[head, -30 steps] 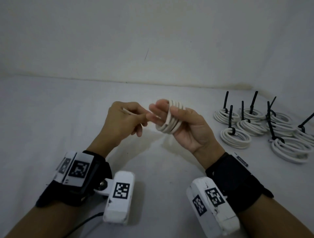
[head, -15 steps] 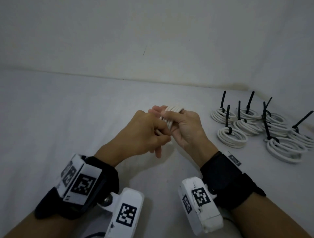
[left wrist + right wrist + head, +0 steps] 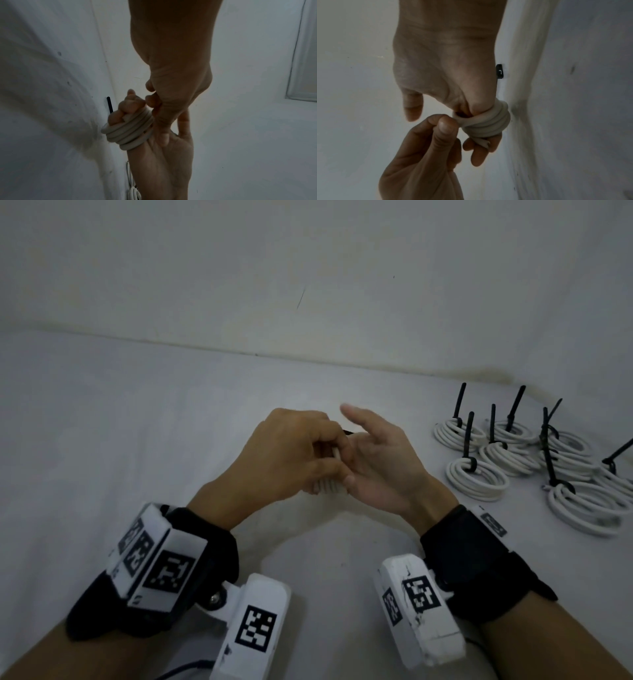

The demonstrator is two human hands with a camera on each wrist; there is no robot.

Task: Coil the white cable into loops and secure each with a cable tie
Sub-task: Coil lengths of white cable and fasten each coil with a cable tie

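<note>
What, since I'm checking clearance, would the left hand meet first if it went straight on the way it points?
The white cable coil: the left hand points at the right hand, and its thumb and finger already pinch the coil wound round that hand's fingers. Nothing lies between.

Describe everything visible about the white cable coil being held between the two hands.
The white cable coil is a compact bundle of about five smooth, round, rubbery-looking turns stacked side by side. It is wrapped around fingers of the right hand, with a short free end poking out past the fingertips. The left hand pinches the turns at one edge with thumb and forefinger. It is held above the white surface, not resting on it. A black cable tie sticks out behind it; no tie visibly encircles it.
</note>
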